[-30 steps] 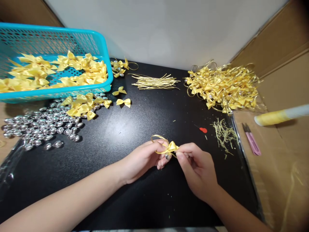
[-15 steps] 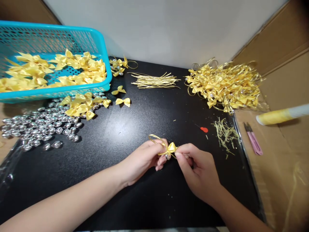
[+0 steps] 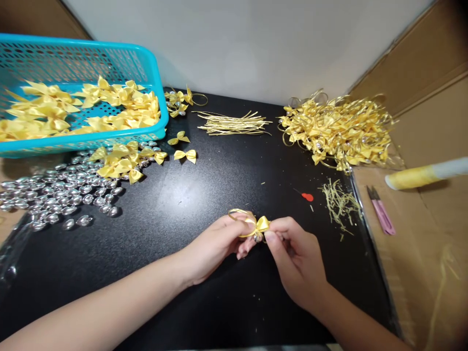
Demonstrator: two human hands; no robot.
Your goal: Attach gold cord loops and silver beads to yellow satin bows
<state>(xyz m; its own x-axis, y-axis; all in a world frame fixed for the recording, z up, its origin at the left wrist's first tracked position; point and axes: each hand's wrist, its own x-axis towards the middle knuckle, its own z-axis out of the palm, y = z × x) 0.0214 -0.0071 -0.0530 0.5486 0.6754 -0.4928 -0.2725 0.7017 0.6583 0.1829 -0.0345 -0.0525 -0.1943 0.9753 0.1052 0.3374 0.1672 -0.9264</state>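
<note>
Both hands meet over the middle of the black table (image 3: 204,190). My left hand (image 3: 215,246) pinches a small yellow ribbon bow (image 3: 262,224) with a gold cord loop (image 3: 239,214) and a silver bead under it. My right hand (image 3: 298,261) has its fingers closed on the same bow from the right side. The bead is mostly hidden by the fingertips.
A teal basket (image 3: 91,63) of yellow bows stands at the back left, with loose bows (image 3: 124,161) and silver beads (image 3: 62,195) before it. Gold cord pieces (image 3: 234,123) lie at the back, a heap of finished bows (image 3: 340,129) at the right, cord scraps (image 3: 340,202), pink snips (image 3: 382,214) and a thread spool (image 3: 424,175) on cardboard.
The hands have stayed in place, with small finger movements on the bow. The cord loop has tilted slightly. The view has shifted a little.
</note>
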